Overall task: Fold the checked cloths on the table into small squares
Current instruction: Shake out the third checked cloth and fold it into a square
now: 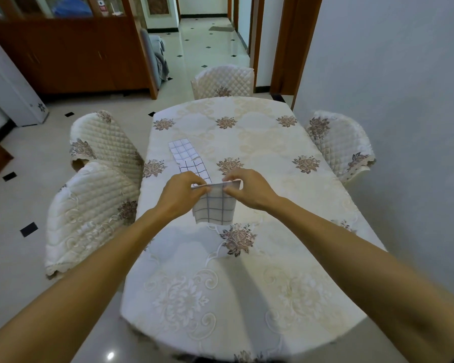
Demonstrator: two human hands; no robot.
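Cloths lie flat at the left side of the table (pixel 247 297), two checked pieces end to end. The pale-lined cloth (pixel 182 150) is farther off, and the dark-lined cloth (pixel 194 169) meets its near end and runs toward the hands. Next comes the left hand (pixel 180 193), its thumb and fingers pinching the left top corner of a third piece, the held cloth (pixel 215 208). This one hangs in the air over the table, just nearer than the two flat ones. Its pinched edge runs crosswise, level between the two grips, and seems to show more than one layer. The rest drops straight down; whether its hem touches the tabletop I cannot tell. The right hand (pixel 249 191) pinches the other end of that edge, fingers curled over it. Each hand has its own corner, neither nearer than the other. To my eye the next fold depends on that crosswise edge: carrying one corner over to meet the other would halve the piece.
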